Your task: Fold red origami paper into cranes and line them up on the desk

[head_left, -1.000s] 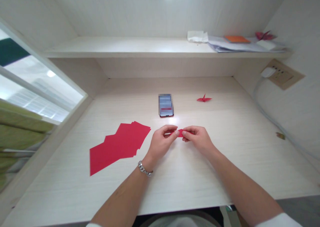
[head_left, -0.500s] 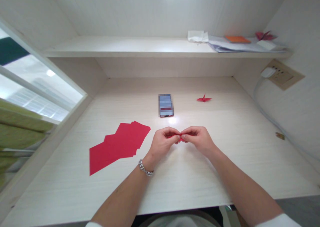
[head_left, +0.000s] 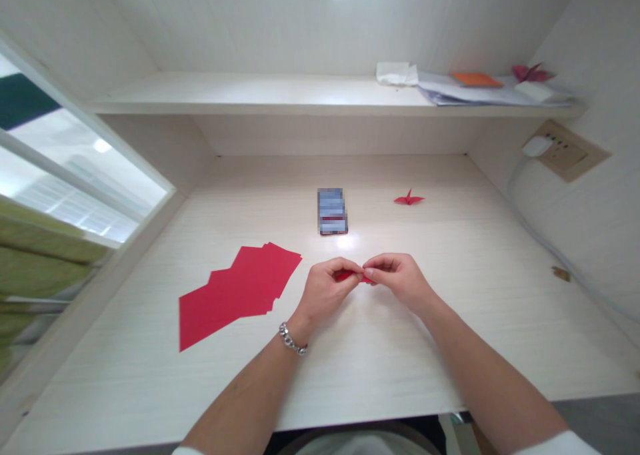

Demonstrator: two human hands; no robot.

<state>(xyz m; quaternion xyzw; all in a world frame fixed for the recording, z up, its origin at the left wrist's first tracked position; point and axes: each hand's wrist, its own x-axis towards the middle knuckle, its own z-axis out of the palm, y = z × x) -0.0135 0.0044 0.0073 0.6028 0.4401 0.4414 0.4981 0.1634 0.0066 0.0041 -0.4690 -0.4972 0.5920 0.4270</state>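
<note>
Between my fingertips is a small piece of folded red paper (head_left: pixel 365 279), mostly covered by the fingers. My left hand (head_left: pixel 327 287) pinches it from the left, thumb and index finger closed together, a silver chain bracelet on the wrist. From the right, my right hand (head_left: pixel 397 276) pinches the same paper, its fingertips almost touching the left ones. To the left of my hands, several flat red paper sheets (head_left: pixel 240 285) lie fanned out on the desk. A finished red paper crane (head_left: pixel 409 199) stands on the desk beyond my right hand.
A phone (head_left: pixel 333 211) lies behind my hands on the white desk (head_left: pixel 360 375). The shelf (head_left: pixel 250 91) above carries papers (head_left: pixel 435 95), an orange pad (head_left: pixel 476 79) and a larger folded red paper piece (head_left: pixel 533 73). A charger cable (head_left: pixel 530 225) hangs from the outlet (head_left: pixel 567 149) at right.
My fingertips have shifted slightly on the folded paper, and the left thumb and index finger now sit a little further right. The other things lie as before.
</note>
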